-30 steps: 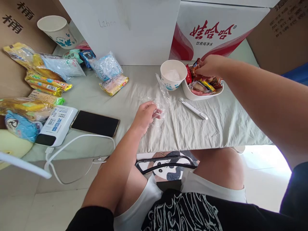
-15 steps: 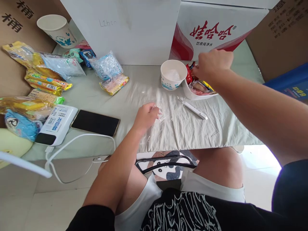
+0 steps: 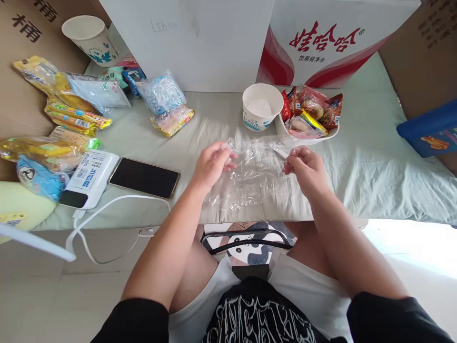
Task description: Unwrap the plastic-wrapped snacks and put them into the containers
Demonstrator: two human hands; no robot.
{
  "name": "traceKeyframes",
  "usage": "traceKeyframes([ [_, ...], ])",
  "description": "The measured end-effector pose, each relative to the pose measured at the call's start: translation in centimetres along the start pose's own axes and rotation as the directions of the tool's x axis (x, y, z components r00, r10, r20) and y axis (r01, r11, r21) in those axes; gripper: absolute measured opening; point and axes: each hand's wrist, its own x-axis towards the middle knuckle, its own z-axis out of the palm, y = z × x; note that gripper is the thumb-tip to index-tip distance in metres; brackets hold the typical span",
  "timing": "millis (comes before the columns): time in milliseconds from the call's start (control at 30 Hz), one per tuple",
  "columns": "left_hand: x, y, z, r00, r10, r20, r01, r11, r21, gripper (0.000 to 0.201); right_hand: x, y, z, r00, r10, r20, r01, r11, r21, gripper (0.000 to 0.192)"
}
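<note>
A clear plastic bag lies spread over the cloth between my hands. My left hand is closed on its left edge, fingers curled. Opposite, my right hand pinches the bag's right side between thumb and fingers. Partly covered by the plastic and my right fingers is a slim white tool, perhaps a utility knife. Just beyond stands a paper cup with clear crumpled plastic inside. To its right, a white bowl holds several wrapped snacks.
Several packaged snacks and another paper cup are at the left. A phone lies beside a white power bank with a cable. White boxes stand behind; a blue object is far right.
My right hand has come back from the snack bowl to the plastic bag, which is now stretched out between both hands. The view has shifted slightly.
</note>
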Motion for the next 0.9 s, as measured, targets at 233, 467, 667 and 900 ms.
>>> traceKeyframes([
  [233, 1.5, 0.8, -1.3, 0.989, -0.073, -0.126, 0.046, 0.978, -0.202, 0.033, 0.1, 1.0, -0.6, 0.992, 0.02, -0.122, 0.006, 0.979, 0.204, 0.037],
  [467, 0.6, 0.5, -0.9, 0.983, -0.134, 0.121, 0.139, 0.99, -0.026, 0.084, 0.3, 0.5, -1.1, 0.986, 0.023, -0.164, 0.019, 0.968, 0.249, 0.04],
  [667, 1.3, 0.8, -0.2, 1.0, -0.007, -0.019, 0.003, 0.982, -0.189, 0.043, -0.2, 1.0, -2.2, 0.987, -0.081, -0.141, 0.109, 0.972, 0.208, 0.036],
  [900, 1.9, -0.5, -1.4, 0.997, 0.074, -0.03, -0.077, 0.986, -0.146, 0.038, -0.2, 1.5, -2.6, 0.956, -0.259, -0.136, 0.285, 0.93, 0.23, 0.046],
])
